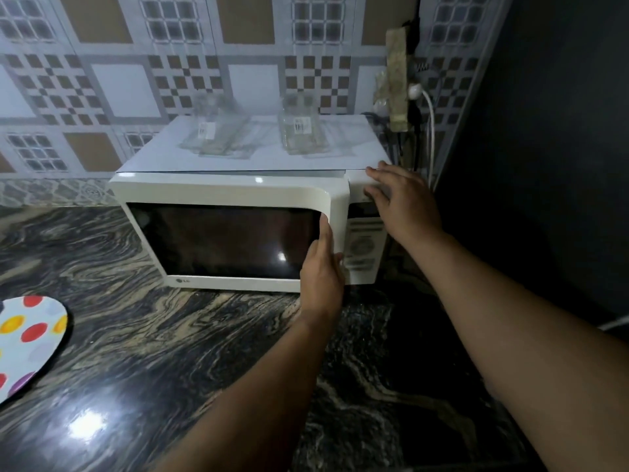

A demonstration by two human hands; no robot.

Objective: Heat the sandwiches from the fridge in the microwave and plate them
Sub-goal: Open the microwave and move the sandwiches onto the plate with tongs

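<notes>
At the far edge of the tabletop (163, 352), a white microwave (238, 195) is set against the tiled wall, its door shut. The left hand (321, 270) is laid along the door's right edge, at three o'clock from the dark window, with the fingers straight and held together and the thumb tucked round the edge; this is judged a hold for swinging the door open or pressing it closed. The right hand (401, 199) is spread flat on the upper right corner of the casing above the control panel, probably to keep the light box from sliding on the polished stone. No sandwiches can be seen; whether they lie behind the dark, reflective glass cannot be told. A rounded plate (30, 338) with coloured dots waits at nine o'clock, well apart. Two clear glass bottles (299, 131) with labels are stood on the smooth, glossy top. The tabletop is veined, shiny marble.
</notes>
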